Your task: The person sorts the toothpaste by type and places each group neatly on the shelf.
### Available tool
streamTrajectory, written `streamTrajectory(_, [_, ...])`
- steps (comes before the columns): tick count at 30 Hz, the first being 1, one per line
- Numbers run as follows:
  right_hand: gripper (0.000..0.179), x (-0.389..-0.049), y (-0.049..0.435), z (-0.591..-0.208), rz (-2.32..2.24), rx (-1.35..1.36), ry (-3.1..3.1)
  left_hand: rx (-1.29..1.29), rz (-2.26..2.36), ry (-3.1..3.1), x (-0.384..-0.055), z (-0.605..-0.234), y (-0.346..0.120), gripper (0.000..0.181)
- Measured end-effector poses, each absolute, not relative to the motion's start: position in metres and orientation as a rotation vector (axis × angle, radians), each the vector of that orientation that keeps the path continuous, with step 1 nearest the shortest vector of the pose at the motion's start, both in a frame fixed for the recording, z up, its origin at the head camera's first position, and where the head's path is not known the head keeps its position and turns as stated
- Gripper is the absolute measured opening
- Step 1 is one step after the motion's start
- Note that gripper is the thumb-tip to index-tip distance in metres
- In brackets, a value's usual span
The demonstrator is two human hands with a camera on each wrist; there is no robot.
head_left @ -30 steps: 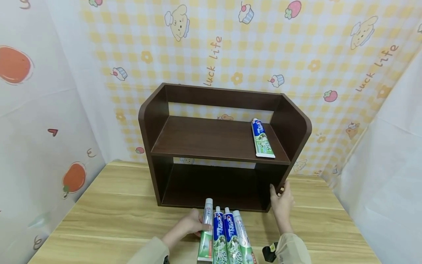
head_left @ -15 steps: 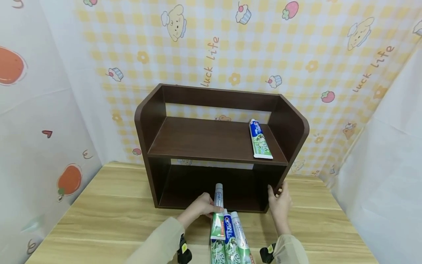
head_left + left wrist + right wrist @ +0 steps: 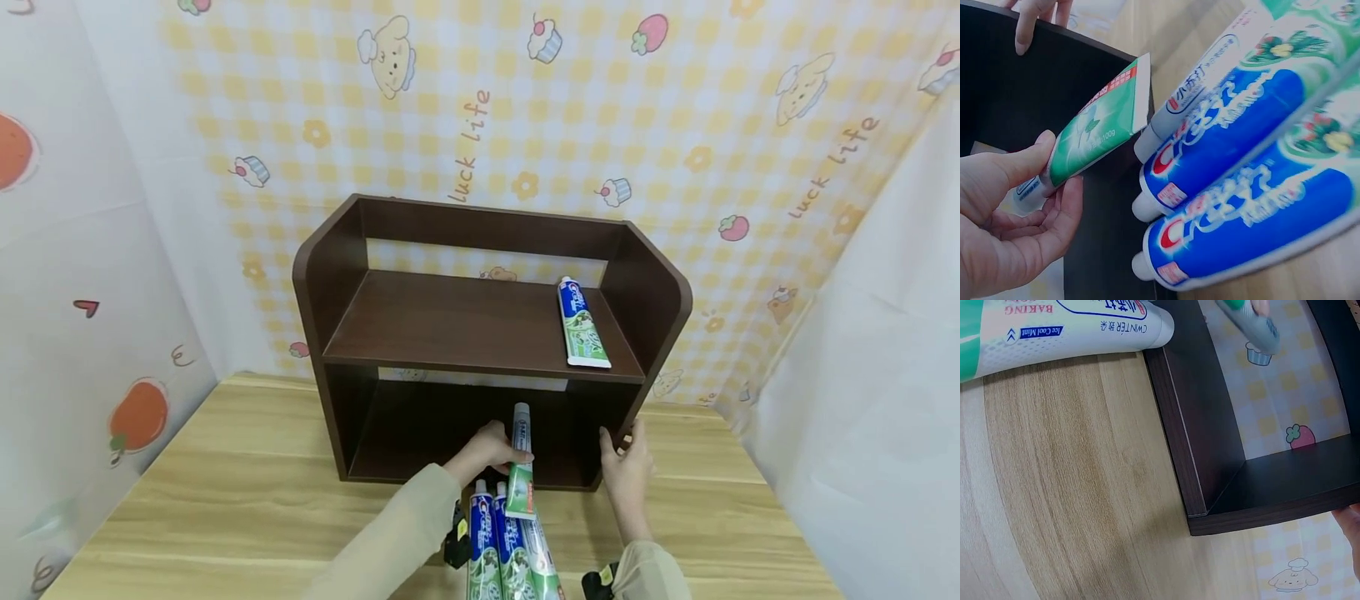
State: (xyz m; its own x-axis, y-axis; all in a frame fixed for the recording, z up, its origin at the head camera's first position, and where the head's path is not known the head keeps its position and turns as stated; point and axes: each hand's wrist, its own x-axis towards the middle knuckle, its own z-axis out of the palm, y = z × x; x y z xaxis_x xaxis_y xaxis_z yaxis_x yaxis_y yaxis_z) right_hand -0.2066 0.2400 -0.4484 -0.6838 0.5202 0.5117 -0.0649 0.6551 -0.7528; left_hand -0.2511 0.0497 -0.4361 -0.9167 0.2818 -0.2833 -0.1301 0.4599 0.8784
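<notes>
My left hand (image 3: pixel 491 446) pinches a green-and-white toothpaste tube (image 3: pixel 521 496) between thumb and fingers, cap pointing toward the back. The tube is held in front of the lower compartment of a dark brown two-tier shelf (image 3: pixel 480 364), its cap end overlapping the opening. In the left wrist view, thumb and fingers close round the cap half of this tube (image 3: pixel 1100 125). My right hand (image 3: pixel 628 471) grips the shelf's right side panel, thumb on the inner face and fingers outside. In the right wrist view only a bit of that hand (image 3: pixel 1350 534) shows.
Two blue-and-green toothpaste tubes (image 3: pixel 482 542) and one white-and-green tube (image 3: pixel 542 554) lie side by side before the shelf, caps toward it. Another blue-and-green tube (image 3: pixel 583 325) lies at the right of the upper tier. The wooden table (image 3: pixel 247 500) meets a patterned cloth backdrop (image 3: pixel 465 75).
My left hand has lifted the green-and-white tube from the left end of the row and carried it right and forward to the lower compartment. My right hand keeps its grip on the side panel.
</notes>
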Motion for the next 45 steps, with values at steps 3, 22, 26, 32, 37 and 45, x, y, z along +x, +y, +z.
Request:
streamTrajectory(3, [0.019,-0.205,0.24,-0.449,1.002,-0.355,-2.122,0.106,1.479,2.292,-0.255,-0.438,0.057,0.063])
streamTrajectory(22, [0.019,-0.208,0.237,-0.449,1.017,-0.344,-2.118,0.107,1.585,2.337,-0.279,-0.455,0.094,0.048])
streamTrajectory(26, [0.019,-0.208,0.236,-0.45,1.011,-0.328,-2.107,0.084,1.592,2.372,-0.282,-0.462,0.1,0.043])
streamTrajectory(32, [0.019,-0.207,0.234,-0.452,0.995,-0.334,-2.1,0.062,1.543,2.447,-0.288,-0.471,0.107,0.038])
streamTrajectory(37, [0.019,-0.206,0.233,-0.454,1.002,-0.351,-2.102,0.057,1.505,2.483,-0.291,-0.473,0.111,0.043])
streamTrajectory(45, [0.019,-0.21,0.239,-0.453,0.989,-0.354,-2.094,0.125,1.526,2.653,-0.316,-0.51,0.127,0.025])
